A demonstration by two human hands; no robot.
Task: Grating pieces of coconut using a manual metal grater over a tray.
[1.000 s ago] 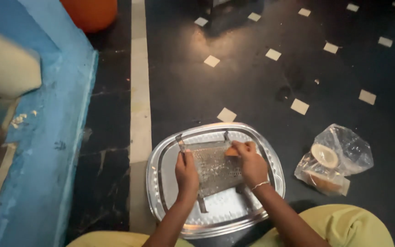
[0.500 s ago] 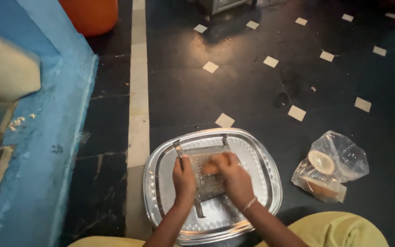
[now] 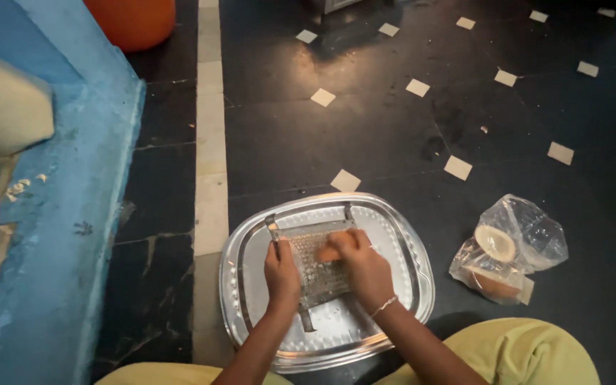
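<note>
A blue ledge [image 3: 73, 214] runs down the left, with an orange container [image 3: 131, 20] at its far end and a pale tile strip [image 3: 210, 142] beside it on the dark floor [image 3: 365, 128]. On the floor sits a steel tray [image 3: 401, 242] carrying a flat metal grater [image 3: 315, 267]; the left hand [image 3: 281, 274] is closed around the grater's left edge, while the right hand [image 3: 365, 267] presses a small orange piece [image 3: 328, 253] against its holes. To the right lies a clear plastic bag [image 3: 511, 249] holding pale rounded pieces.

A flat metal grater [image 3: 315, 267] lies tilted across a round steel tray [image 3: 401, 235] on the dark floor, a small orange-brown piece [image 3: 328, 253] pressed against its perforated face.
</note>
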